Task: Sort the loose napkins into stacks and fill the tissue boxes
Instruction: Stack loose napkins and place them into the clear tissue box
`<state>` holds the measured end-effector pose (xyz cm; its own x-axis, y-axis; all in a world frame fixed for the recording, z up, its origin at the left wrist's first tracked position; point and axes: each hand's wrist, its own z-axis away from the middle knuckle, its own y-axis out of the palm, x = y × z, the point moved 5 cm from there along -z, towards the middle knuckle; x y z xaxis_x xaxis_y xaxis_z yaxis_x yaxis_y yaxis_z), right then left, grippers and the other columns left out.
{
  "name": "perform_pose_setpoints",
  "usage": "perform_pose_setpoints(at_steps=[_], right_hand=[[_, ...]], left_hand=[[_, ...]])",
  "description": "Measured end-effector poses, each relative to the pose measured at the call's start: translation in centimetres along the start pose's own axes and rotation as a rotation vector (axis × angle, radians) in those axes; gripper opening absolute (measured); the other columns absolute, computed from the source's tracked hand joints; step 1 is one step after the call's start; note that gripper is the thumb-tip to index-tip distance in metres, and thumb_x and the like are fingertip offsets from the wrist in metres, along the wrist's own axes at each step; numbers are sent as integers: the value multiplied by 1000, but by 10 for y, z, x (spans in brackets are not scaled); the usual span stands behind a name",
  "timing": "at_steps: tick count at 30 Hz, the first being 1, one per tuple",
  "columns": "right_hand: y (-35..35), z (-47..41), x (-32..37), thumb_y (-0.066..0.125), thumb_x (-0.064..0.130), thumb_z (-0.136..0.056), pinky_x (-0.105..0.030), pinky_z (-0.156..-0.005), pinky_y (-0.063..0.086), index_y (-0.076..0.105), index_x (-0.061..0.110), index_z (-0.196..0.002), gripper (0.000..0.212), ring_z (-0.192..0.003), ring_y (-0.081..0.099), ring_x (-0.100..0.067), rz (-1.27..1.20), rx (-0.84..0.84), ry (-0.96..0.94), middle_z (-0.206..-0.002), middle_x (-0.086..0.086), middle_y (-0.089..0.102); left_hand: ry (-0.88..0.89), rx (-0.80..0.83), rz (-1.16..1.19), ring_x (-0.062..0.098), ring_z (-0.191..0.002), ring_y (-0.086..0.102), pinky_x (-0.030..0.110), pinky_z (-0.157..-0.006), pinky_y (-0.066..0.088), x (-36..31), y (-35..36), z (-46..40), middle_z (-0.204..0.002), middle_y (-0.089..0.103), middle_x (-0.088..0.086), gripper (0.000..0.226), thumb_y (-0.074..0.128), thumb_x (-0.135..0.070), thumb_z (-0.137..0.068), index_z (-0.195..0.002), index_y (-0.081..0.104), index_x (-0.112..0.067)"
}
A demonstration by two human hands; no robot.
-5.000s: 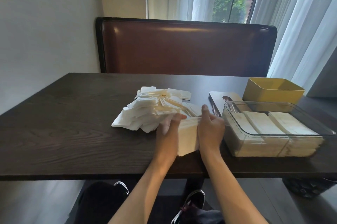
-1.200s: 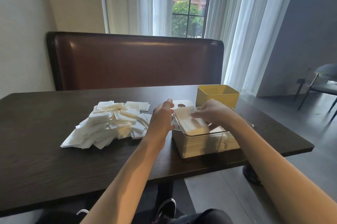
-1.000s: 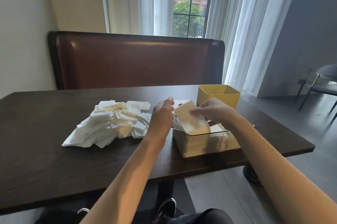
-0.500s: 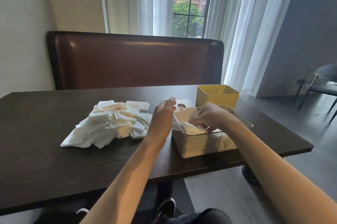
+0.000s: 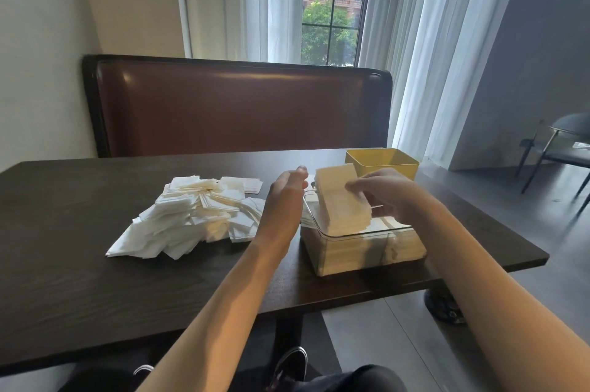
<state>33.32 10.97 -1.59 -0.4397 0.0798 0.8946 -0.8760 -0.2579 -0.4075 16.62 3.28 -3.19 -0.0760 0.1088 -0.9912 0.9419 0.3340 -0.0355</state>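
Note:
A clear plastic tissue box (image 5: 351,256) stands near the table's front right edge, with napkin stacks showing through its walls. My right hand (image 5: 384,192) grips a thick stack of cream napkins (image 5: 340,205), tilted, its lower end inside the left end of the box. Beside the box's left rim is my left hand (image 5: 284,200), fingers stretched forward and holding nothing. A loose pile of white napkins (image 5: 191,219) lies on the table to the left of that hand.
An open yellow box (image 5: 388,161) stands just behind the clear one. The dark wooden table (image 5: 79,280) ends close to the right of the boxes. A brown padded bench (image 5: 239,110) lines the far side; a grey chair (image 5: 565,142) stands far right.
Half a second ago the stack sat low inside the box under my right hand. Now it is raised and tilted above the rim. My left hand has barely moved.

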Motion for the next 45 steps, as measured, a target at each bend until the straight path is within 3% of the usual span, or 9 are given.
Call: perform_pose_setpoints(at_steps=[4, 10, 16, 21, 26, 29, 31, 38, 45], right_hand=[[1, -2, -7, 62, 16, -96, -27, -58, 53, 58, 4, -131, 36, -92, 66, -24, -36, 47, 69, -110, -8, 63], [-32, -3, -11, 60, 14, -98, -30, -56, 53, 60, 8, -127, 30, -86, 65, -25, -53, -74, 77, -108, -9, 61], [-25, -9, -24, 62, 15, -96, -25, -60, 44, 66, 2, -118, 25, -83, 55, -18, 305, -10, 90, -95, -2, 57], [-29, -14, -26, 65, 16, -94, -23, -59, 44, 70, 2, -98, 16, -78, 56, -16, 447, -38, 70, -87, -4, 59], [-26, -15, -30, 68, 22, -93, -22, -60, 43, 73, 3, -107, 24, -75, 55, -13, 529, -46, 32, -79, 3, 59], [-25, -16, -30, 71, 25, -90, -22, -57, 41, 74, 8, -87, 18, -67, 51, -12, 563, -56, 12, -68, 3, 55], [-27, -16, -28, 73, 26, -88, -22, -55, 40, 70, 9, -72, 24, -61, 48, -11, 599, -85, 0, -65, 0, 55], [-43, -3, -5, 61, 34, -95, -31, -67, 50, 73, 0, -97, 37, -71, 59, -18, 485, -306, -207, -92, -15, 70], [6, -1, -9, 38, 51, -102, -31, -76, 58, 62, 7, -119, 53, -75, 62, -20, 310, 86, -29, -102, -13, 66]], left_hand=[[9, 22, -23, 17, -120, 56, 32, -92, 37, 0, 3, 1, -124, 61, -2, 41, 35, -45, -106, -128, 58, -19], [94, 91, -122, 10, -112, 60, 20, -76, 36, -7, 5, 6, -111, 65, -9, 41, 33, -56, -101, -121, 55, -28], [165, 185, -288, 19, -111, 63, 27, -82, 45, -12, 22, 11, -113, 66, 0, 44, 24, -50, -107, -119, 54, -21], [170, 297, -553, 26, -122, 58, 51, -112, 37, -6, 33, 13, -135, 61, 9, 63, 9, -56, -105, -144, 44, -21], [182, 323, -675, 28, -123, 58, 55, -113, 34, -8, 35, 13, -134, 61, 10, 64, 5, -60, -102, -150, 35, -30], [192, 323, -726, 30, -121, 58, 56, -112, 34, -9, 36, 14, -134, 60, 12, 60, 7, -55, -105, -151, 34, -28], [206, 321, -730, 29, -121, 57, 56, -111, 35, -10, 38, 14, -134, 60, 11, 62, 6, -58, -104, -149, 36, -27], [200, 205, -445, 19, -109, 65, 45, -106, 45, -13, 31, 14, -124, 67, 6, 71, 4, -61, -99, -143, 47, -26], [158, 208, -390, 14, -97, 66, 32, -86, 44, -10, 32, 14, -109, 69, 4, 71, 5, -61, -100, -144, 49, -26]])
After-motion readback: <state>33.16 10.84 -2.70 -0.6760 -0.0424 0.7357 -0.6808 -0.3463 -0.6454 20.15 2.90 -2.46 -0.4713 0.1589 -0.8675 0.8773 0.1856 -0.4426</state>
